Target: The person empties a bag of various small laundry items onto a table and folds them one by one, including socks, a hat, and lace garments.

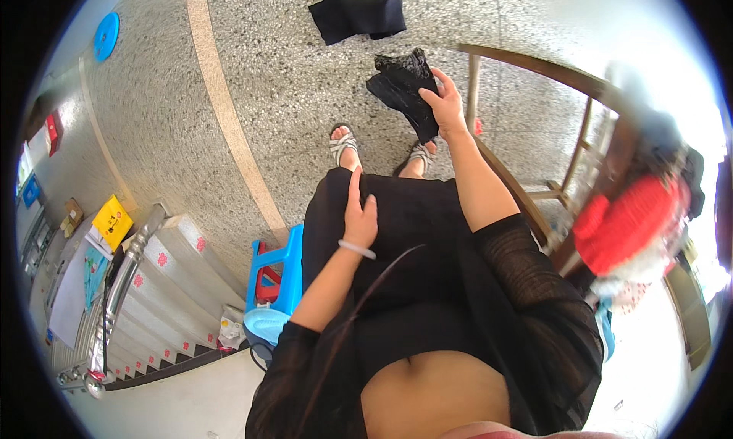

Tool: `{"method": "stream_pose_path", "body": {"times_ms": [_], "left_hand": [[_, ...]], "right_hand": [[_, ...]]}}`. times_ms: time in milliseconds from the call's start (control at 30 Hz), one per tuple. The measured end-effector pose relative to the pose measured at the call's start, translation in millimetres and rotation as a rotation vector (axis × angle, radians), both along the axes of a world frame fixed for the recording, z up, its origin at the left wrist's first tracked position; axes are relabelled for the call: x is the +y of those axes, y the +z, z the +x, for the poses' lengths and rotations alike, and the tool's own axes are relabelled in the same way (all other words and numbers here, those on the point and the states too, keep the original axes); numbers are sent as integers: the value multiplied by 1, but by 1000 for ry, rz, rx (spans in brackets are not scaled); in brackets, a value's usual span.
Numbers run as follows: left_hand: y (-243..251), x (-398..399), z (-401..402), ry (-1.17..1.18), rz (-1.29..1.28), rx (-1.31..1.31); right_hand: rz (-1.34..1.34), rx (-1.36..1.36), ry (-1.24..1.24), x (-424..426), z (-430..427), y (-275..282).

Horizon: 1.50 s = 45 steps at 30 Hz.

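Observation:
My right hand (449, 107) grips a black cloth piece (404, 87) by its right side, thumb on top. The cloth has a lace-like patterned end and hangs over the floor in front of my feet. My left hand (361, 215) rests at my lap against the black skirt (412, 238), index finger pointing forward and thumb apart. Something dark shows between that thumb and finger, but I cannot tell it from the skirt. Farther forward, a second black cloth piece (358, 16) lies folded on the speckled floor (275, 89).
A wooden frame (538, 64) stands close on my right, beside a heap of red cloth (624, 224). Blue plastic stools (292, 267) are at my left. Beyond them are a metal handrail (131, 256) and stairs (177, 273). A blue disc (106, 36) lies far left.

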<state>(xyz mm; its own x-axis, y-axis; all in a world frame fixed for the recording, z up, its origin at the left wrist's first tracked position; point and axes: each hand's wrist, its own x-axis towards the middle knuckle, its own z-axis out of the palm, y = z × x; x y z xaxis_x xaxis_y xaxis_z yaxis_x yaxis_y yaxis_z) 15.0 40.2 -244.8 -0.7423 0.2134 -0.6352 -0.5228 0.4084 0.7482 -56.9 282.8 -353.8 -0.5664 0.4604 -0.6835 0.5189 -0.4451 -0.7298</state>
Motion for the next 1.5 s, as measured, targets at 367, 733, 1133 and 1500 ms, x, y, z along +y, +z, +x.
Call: {"method": "stream_pose_path", "body": {"times_ms": [367, 733, 1133, 1500], "left_hand": [[179, -17, -121, -145, 239, -324], [271, 56, -142, 149, 588, -745], [424, 206, -33, -397, 878, -506], [259, 279, 74, -840, 224, -122]], "right_hand": [[982, 307, 1091, 3, -6, 399], [1192, 251, 1013, -29, 118, 556], [1589, -55, -148, 82, 332, 606], [1513, -342, -455, 76, 489, 455]]}}
